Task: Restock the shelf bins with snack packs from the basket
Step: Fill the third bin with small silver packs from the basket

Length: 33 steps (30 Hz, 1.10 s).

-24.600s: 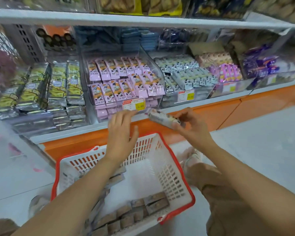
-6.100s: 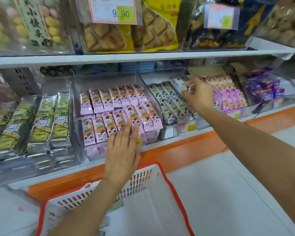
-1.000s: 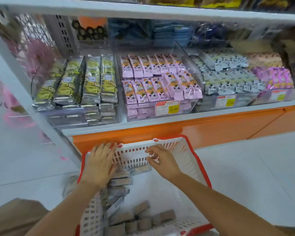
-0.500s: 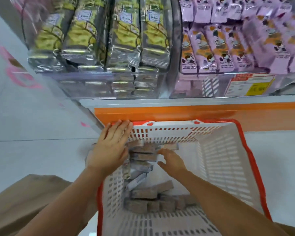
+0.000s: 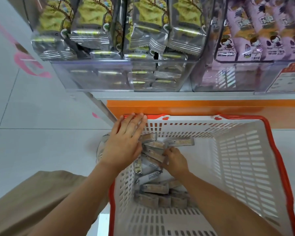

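Note:
A white basket [image 5: 245, 167] with a red rim stands on the floor below the shelf. Several grey-brown snack packs [image 5: 153, 188] lie heaped along its left wall. My left hand [image 5: 124, 143] lies flat with straight fingers over the basket's far left corner and rim. My right hand [image 5: 174, 160] is down inside the basket, its fingers curled round a snack pack [image 5: 154, 155] in the heap. Another pack [image 5: 180, 142] lies just beyond that hand. The bin of silver-green packs [image 5: 126, 34] and the bin of purple packs [image 5: 255, 34] are above.
The orange shelf base [image 5: 203, 107] runs right behind the basket. A price tag [image 5: 286, 79] hangs on the purple bin's front. White floor tiles [image 5: 32, 133] spread to the left, and my knee in tan trousers [image 5: 32, 201] is at the lower left.
The view has dropped closer over the basket. My right hand has gone deeper into the heap and closed on a pack. My left hand keeps its place on the rim.

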Motion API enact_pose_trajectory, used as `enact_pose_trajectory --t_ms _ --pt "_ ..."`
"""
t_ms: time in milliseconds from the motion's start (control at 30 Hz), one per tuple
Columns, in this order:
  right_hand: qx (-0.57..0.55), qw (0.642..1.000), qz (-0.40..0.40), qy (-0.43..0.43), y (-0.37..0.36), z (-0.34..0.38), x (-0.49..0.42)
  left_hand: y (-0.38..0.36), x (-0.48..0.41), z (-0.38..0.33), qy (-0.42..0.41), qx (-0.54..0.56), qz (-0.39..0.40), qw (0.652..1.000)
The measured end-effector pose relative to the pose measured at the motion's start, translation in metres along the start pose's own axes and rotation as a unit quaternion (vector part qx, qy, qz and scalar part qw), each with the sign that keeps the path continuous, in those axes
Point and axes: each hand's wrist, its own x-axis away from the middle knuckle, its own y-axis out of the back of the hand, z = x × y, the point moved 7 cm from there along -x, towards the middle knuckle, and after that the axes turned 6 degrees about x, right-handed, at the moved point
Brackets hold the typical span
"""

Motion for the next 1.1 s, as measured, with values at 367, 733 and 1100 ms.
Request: enact_pose_trajectory --t_ms 367,733,1100 --pt "-0.184 0.979 -0.087 0.023 0.07 -0.014 0.027 -0.003 0.003 0.001 0.013 -0.002 0.015 1.0" --pt "-0.402 0.882 -0.218 0.111 0.218 -0.008 0.124 0.047 -0.014 -0.101 -0.015 0.341 0.031 0.939" --pt "-0.34 0.88 -0.303 0.136 0.293 -0.042 0.222 0.14 -0.048 -0.189 0.012 0.636 -0.047 0.77"
